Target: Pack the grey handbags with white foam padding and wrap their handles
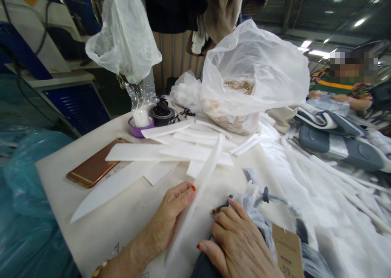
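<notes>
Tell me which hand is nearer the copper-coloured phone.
Left. The left hand, holding a white strip, is right of the phone, lower in view; the right hand lies farther right, beyond the strip, near the brown tag.

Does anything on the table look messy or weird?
A bit! The loose white strips crisscross at different angles instead of lying neatly stacked. One seems to overlap the copper-coloured phone, which looks odd among them. I can't see anything spilled or broken.
</notes>
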Tool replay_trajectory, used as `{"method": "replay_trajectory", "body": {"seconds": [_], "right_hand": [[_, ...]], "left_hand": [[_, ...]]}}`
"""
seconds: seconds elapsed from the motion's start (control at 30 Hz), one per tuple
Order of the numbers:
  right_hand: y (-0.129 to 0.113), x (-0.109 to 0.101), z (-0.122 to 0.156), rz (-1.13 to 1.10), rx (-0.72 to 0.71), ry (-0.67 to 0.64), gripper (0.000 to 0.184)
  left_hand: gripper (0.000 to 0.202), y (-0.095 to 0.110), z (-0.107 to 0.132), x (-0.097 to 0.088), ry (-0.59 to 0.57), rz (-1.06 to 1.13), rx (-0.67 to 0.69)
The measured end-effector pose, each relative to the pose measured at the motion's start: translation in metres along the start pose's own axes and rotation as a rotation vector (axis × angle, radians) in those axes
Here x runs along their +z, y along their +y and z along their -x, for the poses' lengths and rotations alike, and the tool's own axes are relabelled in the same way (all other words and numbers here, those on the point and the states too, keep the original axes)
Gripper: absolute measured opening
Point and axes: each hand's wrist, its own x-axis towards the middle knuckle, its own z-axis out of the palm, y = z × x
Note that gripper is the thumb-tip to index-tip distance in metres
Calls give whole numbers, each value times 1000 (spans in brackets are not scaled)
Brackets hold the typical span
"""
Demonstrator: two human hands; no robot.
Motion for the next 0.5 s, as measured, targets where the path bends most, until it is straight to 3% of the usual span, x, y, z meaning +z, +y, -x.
{"method": "replay_trajectory", "body": {"seconds": [0.2,0.4,0.5], "right_hand": [[-1,-8,3,33,-45,67,53],[5,-9,9,43,-62,20,49],[7,-10,10,41,-72,-8,47]], "left_hand": [[32,10,1,-2,-7,33,2],[14,23,1,-19,-21,-104,276],[5,19,5,-32,-54,-268,179]]}}
